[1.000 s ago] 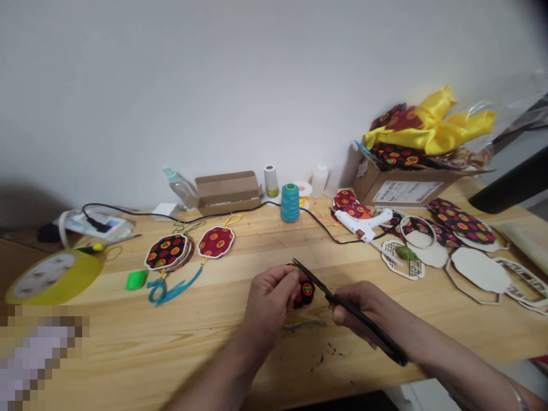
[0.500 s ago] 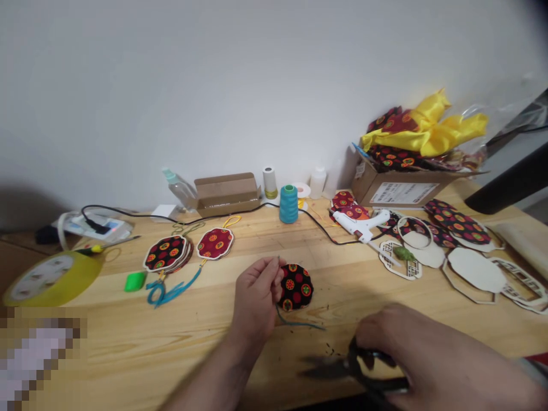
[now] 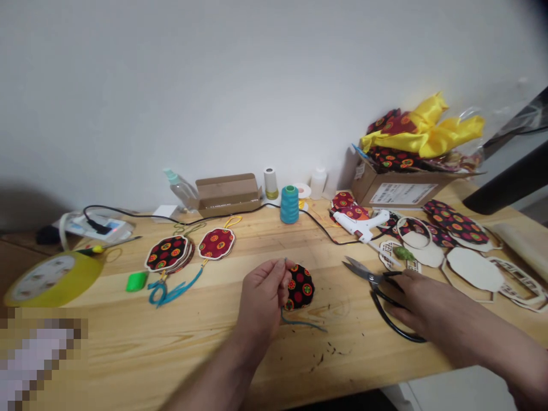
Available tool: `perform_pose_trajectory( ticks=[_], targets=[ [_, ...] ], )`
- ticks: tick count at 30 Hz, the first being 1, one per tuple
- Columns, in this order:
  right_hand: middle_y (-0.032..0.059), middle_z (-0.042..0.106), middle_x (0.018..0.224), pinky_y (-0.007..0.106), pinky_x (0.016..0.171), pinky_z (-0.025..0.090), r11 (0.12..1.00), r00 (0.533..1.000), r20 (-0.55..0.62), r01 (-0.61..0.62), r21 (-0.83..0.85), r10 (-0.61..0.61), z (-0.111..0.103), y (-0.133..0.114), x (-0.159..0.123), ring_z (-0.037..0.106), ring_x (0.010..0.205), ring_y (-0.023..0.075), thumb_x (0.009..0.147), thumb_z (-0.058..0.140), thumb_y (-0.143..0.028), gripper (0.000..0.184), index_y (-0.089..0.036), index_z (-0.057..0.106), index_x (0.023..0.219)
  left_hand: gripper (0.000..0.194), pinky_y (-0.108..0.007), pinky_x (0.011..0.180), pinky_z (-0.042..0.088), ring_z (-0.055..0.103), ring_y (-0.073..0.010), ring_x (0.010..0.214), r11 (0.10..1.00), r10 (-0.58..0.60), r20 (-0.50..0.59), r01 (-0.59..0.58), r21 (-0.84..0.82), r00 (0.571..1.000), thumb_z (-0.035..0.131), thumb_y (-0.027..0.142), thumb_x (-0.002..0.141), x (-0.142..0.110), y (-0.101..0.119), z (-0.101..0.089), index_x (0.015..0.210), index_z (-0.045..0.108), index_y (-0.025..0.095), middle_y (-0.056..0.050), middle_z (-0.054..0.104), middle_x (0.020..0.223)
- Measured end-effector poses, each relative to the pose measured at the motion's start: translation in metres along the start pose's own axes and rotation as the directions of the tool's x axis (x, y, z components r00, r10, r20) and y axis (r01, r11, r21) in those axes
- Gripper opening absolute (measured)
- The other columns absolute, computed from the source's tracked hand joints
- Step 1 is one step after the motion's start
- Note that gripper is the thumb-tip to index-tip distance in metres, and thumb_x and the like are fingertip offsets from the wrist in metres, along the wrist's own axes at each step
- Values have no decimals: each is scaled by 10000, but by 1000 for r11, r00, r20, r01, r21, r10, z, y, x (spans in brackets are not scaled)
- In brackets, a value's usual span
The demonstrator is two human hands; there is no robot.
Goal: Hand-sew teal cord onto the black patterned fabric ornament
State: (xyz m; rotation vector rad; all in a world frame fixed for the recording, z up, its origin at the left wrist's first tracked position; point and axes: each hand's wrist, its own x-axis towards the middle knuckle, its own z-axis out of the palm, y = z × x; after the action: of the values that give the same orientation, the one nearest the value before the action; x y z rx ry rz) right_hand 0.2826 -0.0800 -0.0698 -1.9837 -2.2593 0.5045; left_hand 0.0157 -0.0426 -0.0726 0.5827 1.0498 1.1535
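My left hand point(image 3: 269, 288) is closed in a pinch near the middle of the table, a teal cord point(image 3: 302, 324) between its fingers. A short end pokes out above the fingertips, and the loose tail trails onto the wood. Right behind those fingers lies a black fabric piece with red and orange flowers point(image 3: 302, 287), partly covered by the hand. At the right, my right hand point(image 3: 413, 302) grips one black handle of a pair of scissors point(image 3: 377, 279). Their blades are parted and point left, toward the fabric piece.
Behind stands a teal thread cone point(image 3: 290, 205). A white glue gun point(image 3: 358, 224) lies near wooden frames point(image 3: 475, 271) and a fabric-filled carton point(image 3: 396, 188). Stacked flowered pieces point(image 3: 166, 254), a green block point(image 3: 136, 281) and yellow tape point(image 3: 55, 277) are at left. Dark scraps point(image 3: 329, 348) dot the front.
My right hand has carried the scissors from the front edge up and rightward to the table beside the wooden frames. My left hand keeps its pinch, barely shifted.
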Motion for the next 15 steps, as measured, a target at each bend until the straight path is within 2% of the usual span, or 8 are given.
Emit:
perform_pose_trajectory(
  ticks=[2,4,6,8,11,15],
  targets=[
    [97,592,679,335,523,403,991,994,75,-74,-109,82,-6,-10,2,566,570,222,743,548,-358,199,-173,592,681,232,-169,372,148,258,-8,357,1000,-23,16,22,19,1000,660,330,677,-1,-1,0,707,637,101,67,408,463],
    [116,610,772,374,612,439,991,999,7,-43,-124,44,-10,-27,8,587,687,248,783,512,-341,215,-164,632,767,243,-171,373,144,248,-7,358,998,-52,37,51,34,998,662,344,673,-1,-1,1,708,641,104,67,407,466],
    [117,611,960,381,746,447,993,986,-139,103,54,-94,-8,-49,16,575,865,240,838,459,-326,259,-185,634,967,258,-174,379,136,239,-9,364,996,-75,63,71,52,995,660,364,673,-3,-2,1,705,646,108,67,400,464],
    [97,591,1062,339,763,455,919,965,-223,208,334,-137,-1,-71,26,555,906,203,839,487,-353,304,-207,596,1082,271,-180,388,126,235,-11,372,993,-87,86,80,84,993,653,378,680,-4,-2,2,705,651,109,65,399,463],
    [60,607,953,267,619,455,753,978,-181,199,627,-108,11,-98,41,545,757,148,774,594,-329,318,-213,617,1070,280,-192,400,137,248,-25,385,988,-90,118,75,133,989,631,387,700,-6,-2,3,698,653,108,60,389,455],
    [35,595,822,257,581,415,632,984,-168,168,757,-60,19,-111,54,515,692,129,711,661,-287,285,-203,674,983,299,-206,399,152,253,-38,388,982,-73,167,41,186,983,605,383,722,-8,-2,3,595,604,112,53,374,435]
  ],
)
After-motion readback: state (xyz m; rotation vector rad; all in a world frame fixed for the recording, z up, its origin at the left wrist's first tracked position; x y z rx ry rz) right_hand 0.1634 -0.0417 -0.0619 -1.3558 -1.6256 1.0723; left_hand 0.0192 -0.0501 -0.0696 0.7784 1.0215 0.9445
